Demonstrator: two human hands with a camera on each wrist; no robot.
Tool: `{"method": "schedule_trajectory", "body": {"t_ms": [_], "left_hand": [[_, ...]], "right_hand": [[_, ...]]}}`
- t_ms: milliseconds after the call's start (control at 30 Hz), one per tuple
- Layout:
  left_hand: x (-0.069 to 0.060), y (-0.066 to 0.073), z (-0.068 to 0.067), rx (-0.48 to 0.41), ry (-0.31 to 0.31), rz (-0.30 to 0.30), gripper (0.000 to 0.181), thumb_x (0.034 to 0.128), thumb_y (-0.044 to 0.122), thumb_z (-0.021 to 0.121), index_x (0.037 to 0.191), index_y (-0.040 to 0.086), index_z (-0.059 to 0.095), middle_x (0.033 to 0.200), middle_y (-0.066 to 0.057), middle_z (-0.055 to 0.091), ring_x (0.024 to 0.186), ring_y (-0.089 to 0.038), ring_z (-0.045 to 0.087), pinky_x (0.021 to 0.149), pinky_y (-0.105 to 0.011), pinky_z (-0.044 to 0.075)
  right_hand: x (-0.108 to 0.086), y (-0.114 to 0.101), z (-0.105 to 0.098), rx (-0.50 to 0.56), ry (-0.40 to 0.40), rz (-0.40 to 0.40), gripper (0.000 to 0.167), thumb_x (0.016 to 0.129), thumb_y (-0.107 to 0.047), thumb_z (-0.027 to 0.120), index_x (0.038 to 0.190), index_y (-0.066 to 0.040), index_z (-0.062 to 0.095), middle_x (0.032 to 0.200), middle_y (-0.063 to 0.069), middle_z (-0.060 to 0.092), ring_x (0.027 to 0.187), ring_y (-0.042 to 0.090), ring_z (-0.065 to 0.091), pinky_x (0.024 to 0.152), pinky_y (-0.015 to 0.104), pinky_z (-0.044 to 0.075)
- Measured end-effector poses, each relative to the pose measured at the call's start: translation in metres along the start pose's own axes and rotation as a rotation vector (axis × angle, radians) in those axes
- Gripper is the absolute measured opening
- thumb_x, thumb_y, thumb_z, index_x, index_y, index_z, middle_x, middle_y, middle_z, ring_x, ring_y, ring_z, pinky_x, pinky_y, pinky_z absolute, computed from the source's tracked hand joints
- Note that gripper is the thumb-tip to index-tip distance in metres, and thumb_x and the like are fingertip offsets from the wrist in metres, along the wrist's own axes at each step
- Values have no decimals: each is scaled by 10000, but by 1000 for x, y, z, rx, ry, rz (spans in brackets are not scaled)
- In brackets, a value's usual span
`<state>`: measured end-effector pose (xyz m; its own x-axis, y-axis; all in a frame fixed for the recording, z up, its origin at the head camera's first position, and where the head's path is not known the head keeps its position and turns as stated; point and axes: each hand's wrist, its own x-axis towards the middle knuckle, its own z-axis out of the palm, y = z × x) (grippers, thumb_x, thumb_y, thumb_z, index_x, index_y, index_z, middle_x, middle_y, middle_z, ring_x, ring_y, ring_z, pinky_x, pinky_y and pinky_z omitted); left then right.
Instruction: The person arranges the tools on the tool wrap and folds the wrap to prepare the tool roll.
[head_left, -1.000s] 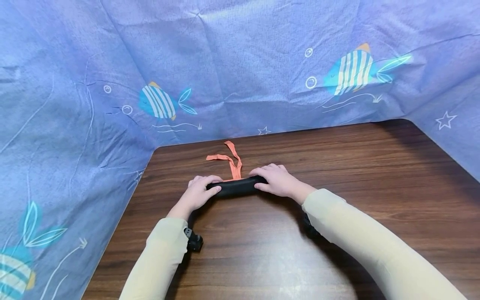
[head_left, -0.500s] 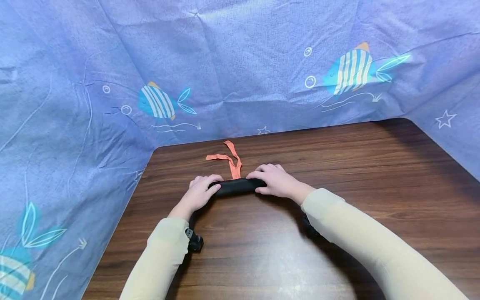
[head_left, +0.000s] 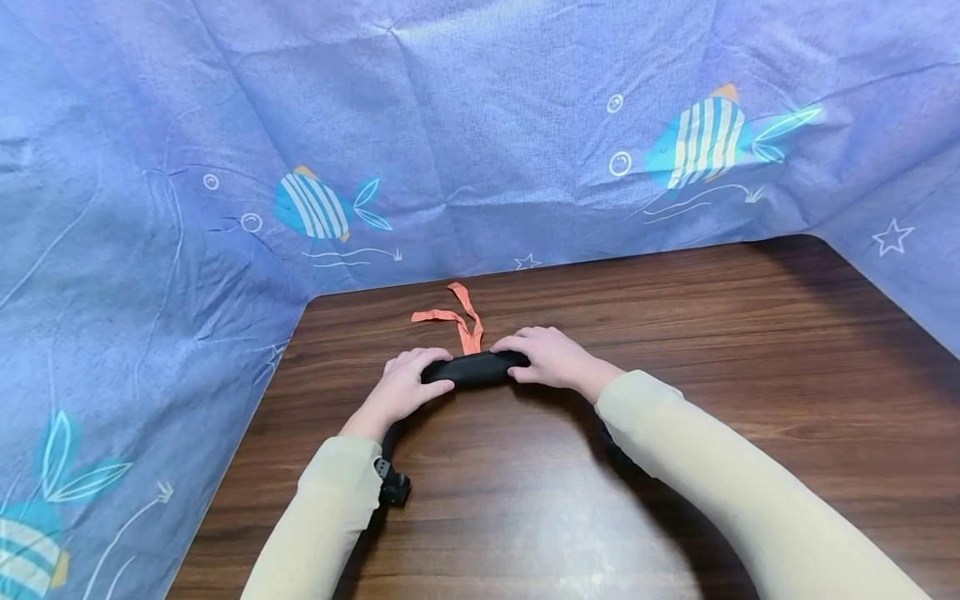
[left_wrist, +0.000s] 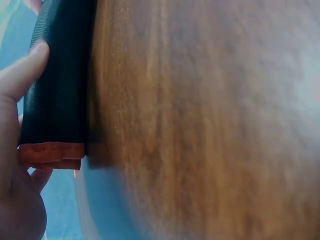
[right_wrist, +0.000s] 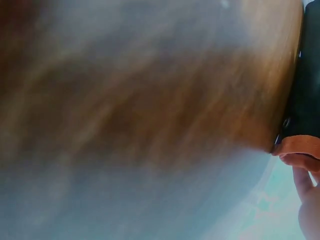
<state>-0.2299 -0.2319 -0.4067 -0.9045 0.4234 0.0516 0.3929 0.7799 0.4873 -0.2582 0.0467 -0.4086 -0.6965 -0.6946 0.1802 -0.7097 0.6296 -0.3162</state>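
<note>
A black roll (head_left: 476,369) of smooth, leather-like material lies across the table, its layered end edged in orange in both wrist views. Two orange ties (head_left: 471,337) run from its far side onto the table. My left hand (head_left: 405,385) grips the roll's left end, fingers over the top and thumb on the near side. At the right end my right hand (head_left: 553,358) holds it the same way. The left thumb (left_wrist: 31,70) lies along the black surface in the left wrist view. Only part of my right hand shows in the right wrist view, below the orange edging (right_wrist: 300,145).
The brown wood-grain table (head_left: 712,333) extends to both sides and toward me. A blue cloth (head_left: 480,125) printed with fish hangs behind it and along its sides. A small black camera (head_left: 393,485) is strapped at my left wrist.
Both hands have shifted slightly inward along the roll. The roll has edged a little away from me, toward the ties, which lie nearly unchanged.
</note>
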Motion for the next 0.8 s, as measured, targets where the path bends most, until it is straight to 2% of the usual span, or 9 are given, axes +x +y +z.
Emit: {"method": "schedule_trajectory", "body": {"t_ms": [200,367,600,800], "left_hand": [[3,-2,1,18,11,7,399,892,401,614,1245,222,566,1225,-19,570,1164,-263,475,998,-521,238],[3,-5,3,21,-14,5,402,909,407,587,1270,236,544,1224,-36,572,1170,-272,483,1016,-521,232],[8,-7,-1,5,-5,28,401,917,378,584,1276,204,547,1261,-22,559,1195,-288,474,1008,-555,239],[11,-9,-3,3,-15,29,421,921,393,574,1288,190,543,1278,-26,550,1212,-297,464,1013,-558,250]], "right_hand": [[0,3,-1,52,-11,25,436,859,-298,638,1283,-228,567,1145,80,582,1026,251,562,893,455,402],[-3,5,2,108,-28,41,469,850,-316,664,1296,-214,560,1107,74,567,975,237,562,872,412,423],[-3,11,-1,120,-3,43,455,850,-300,674,1278,-197,560,1114,80,578,1001,240,545,893,415,414],[-2,13,-5,131,-20,64,441,857,-304,666,1270,-191,561,1088,82,580,966,230,551,867,413,420]]}}
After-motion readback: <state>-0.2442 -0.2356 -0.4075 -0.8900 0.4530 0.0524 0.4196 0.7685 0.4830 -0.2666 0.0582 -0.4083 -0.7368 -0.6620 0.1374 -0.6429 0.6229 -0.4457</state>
